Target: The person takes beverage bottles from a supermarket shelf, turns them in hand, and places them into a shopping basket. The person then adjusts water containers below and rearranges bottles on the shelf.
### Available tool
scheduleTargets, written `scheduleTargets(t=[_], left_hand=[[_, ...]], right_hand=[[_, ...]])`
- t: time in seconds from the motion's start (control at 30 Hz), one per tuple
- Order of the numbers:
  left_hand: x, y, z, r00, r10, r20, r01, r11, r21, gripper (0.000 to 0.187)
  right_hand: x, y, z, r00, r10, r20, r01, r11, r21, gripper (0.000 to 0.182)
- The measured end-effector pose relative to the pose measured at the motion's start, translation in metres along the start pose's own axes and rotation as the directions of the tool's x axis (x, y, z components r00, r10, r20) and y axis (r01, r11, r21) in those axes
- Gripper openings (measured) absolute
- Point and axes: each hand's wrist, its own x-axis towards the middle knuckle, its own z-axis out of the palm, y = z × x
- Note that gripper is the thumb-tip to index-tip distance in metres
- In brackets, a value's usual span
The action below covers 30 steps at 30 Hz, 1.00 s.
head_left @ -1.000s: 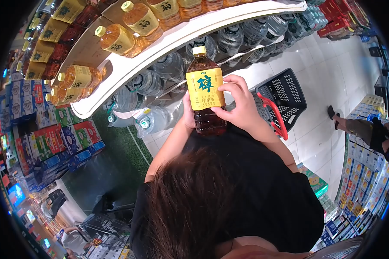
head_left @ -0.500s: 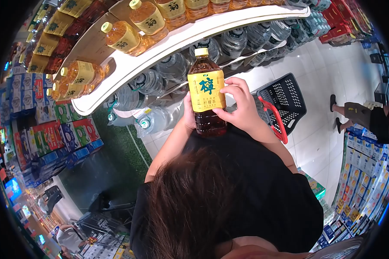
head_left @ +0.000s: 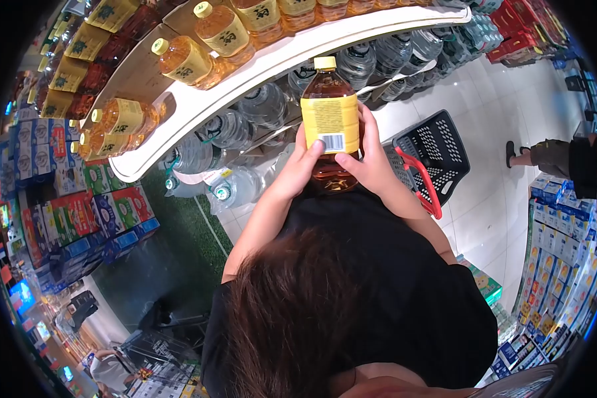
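Note:
Upright in front of my chest is a large bottle of lemon tea, dark amber with a yellow cap and a yellow label. Its side with small print and a barcode faces me. My left hand wraps the bottle's left side, thumb on the label's lower edge by the barcode. On the other side my right hand grips it, thumb low on the front and fingers partly hidden behind. Beyond the bottle is a white shelf edge with yellow-labelled tea bottles on it.
Large clear water bottles fill the space under the shelf. A dark shopping basket with a red handle stands on the tiled floor to my right. Another person's leg shows at the far right. Stacked cartons line the left side.
The bottle has been turned so its barcode side replaces the front label. It has shifted slightly right and up. My left thumb has come round onto its front.

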Motion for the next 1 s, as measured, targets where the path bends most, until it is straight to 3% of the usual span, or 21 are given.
scheduleTargets(t=[0.07,0.1,0.23,0.33,0.37,0.47,0.5,0.6,0.63,0.83,0.93,0.97,1.0], left_hand=[[-0.003,0.007,0.015,0.998,0.07,0.007,-0.07,0.987,0.146,0.073],[-0.005,0.017,0.019,0.999,0.031,0.037,-0.039,0.969,0.243,0.08],[-0.014,0.031,0.015,0.988,0.072,0.134,-0.101,0.969,0.224,0.079],[-0.021,0.05,0.012,0.984,-0.013,0.176,0.0,0.997,0.074,0.075],[-0.02,0.045,0.008,0.991,0.009,0.133,-0.019,0.997,0.08,0.069],[-0.017,0.038,0.003,0.987,-0.152,0.057,0.16,0.975,-0.155,0.062],[-0.014,0.032,0.008,0.989,-0.15,0.003,0.148,0.971,-0.189,0.057],[-0.011,0.03,0.028,0.956,-0.293,0.0,0.274,0.895,-0.353,0.058],[-0.012,0.028,0.026,0.891,-0.449,0.073,0.431,0.782,-0.451,0.062],[-0.017,0.016,0.018,0.932,-0.327,0.155,0.361,0.863,-0.353,0.062],[-0.02,0.019,0.029,0.981,-0.193,0.035,0.195,0.979,-0.053,0.06],[-0.018,0.021,0.034,0.988,-0.151,-0.045,0.148,0.988,-0.053,0.071],[-0.018,0.021,0.034,0.992,-0.04,-0.12,0.062,0.981,0.185,0.073]], right_hand=[[0.006,0.0,-0.002,1.0,0.005,-0.023,-0.004,0.998,0.064,0.096],[0.006,0.005,-0.006,1.0,0.005,-0.026,-0.004,0.997,0.071,0.096],[0.003,0.006,-0.007,0.994,0.055,-0.091,-0.033,0.973,0.229,0.093],[-0.001,0.005,-0.011,0.991,0.093,-0.093,-0.056,0.937,0.344,0.093],[-0.003,0.007,-0.012,0.988,0.115,-0.098,-0.068,0.919,0.389,0.094],[-0.007,0.008,-0.011,0.988,0.144,-0.057,-0.092,0.843,0.529,0.096],[-0.008,0.008,-0.011,0.989,0.143,-0.034,-0.101,0.828,0.551,0.097],[-0.01,0.007,-0.008,0.991,0.13,0.009,-0.111,0.806,0.582,0.097],[-0.011,0.008,-0.007,0.993,0.119,0.004,-0.1,0.816,0.57,0.097],[-0.01,0.017,-0.009,0.999,0.032,-0.028,-0.017,0.907,0.42,0.094],[-0.002,0.008,-0.015,0.999,0.02,0.032,-0.031,0.918,0.394,0.09],[0.002,0.004,-0.017,0.998,0.013,0.065,-0.038,0.915,0.402,0.088],[0.0,0.01,-0.02,0.996,0.058,0.068,-0.081,0.907,0.414,0.087]])
